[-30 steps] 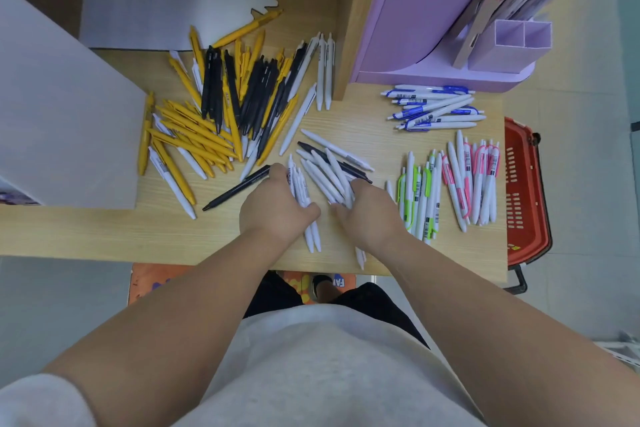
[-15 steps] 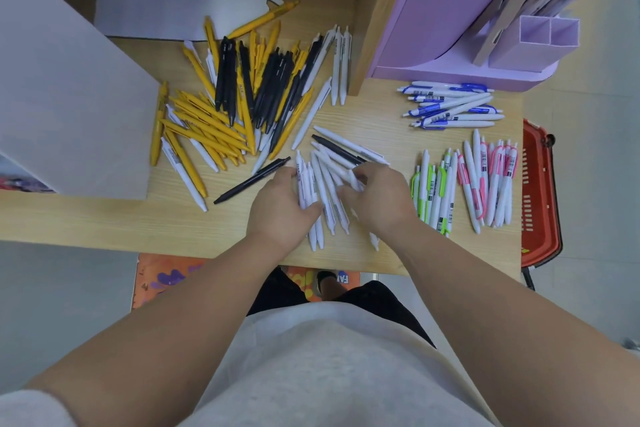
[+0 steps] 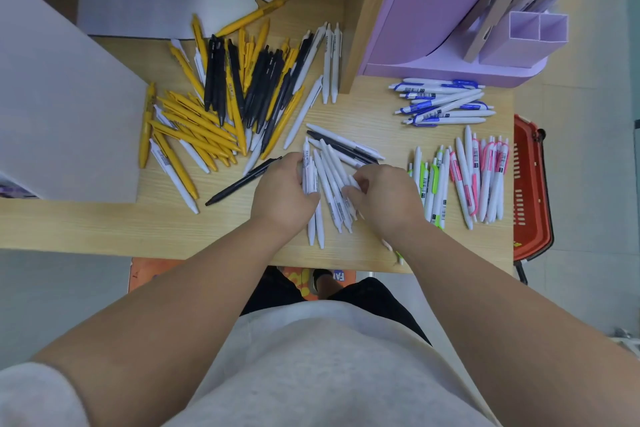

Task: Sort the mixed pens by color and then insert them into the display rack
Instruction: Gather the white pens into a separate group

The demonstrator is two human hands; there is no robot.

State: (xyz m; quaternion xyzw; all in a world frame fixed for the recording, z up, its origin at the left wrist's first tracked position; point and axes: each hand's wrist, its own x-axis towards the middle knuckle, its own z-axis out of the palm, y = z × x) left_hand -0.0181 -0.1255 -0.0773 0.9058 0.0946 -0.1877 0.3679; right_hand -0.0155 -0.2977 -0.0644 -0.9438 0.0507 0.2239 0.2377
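Head view: both hands meet near the middle of the pale wooden bench (image 3: 104, 225). The left hand (image 3: 282, 198) curls its fingers round a bunch of plain white plastic pens (image 3: 329, 180). The right hand (image 3: 388, 199) pinches the same fan from its 3 o'clock side. A single black pen (image 3: 242, 182) lies at the left hand's 9 o'clock. A mixed yellow, black and white pile (image 3: 214, 107) sits at 10 o'clock of the hands. Blue-clipped white pens (image 3: 443, 106) lie at 2 o'clock. Green-clipped pens (image 3: 431, 184) and pink-clipped pens (image 3: 485, 177) lie at 3 o'clock. The lilac display rack (image 3: 450, 28) stands at 1 o'clock, and a red plastic basket (image 3: 530, 198) is beyond the bench's right edge.
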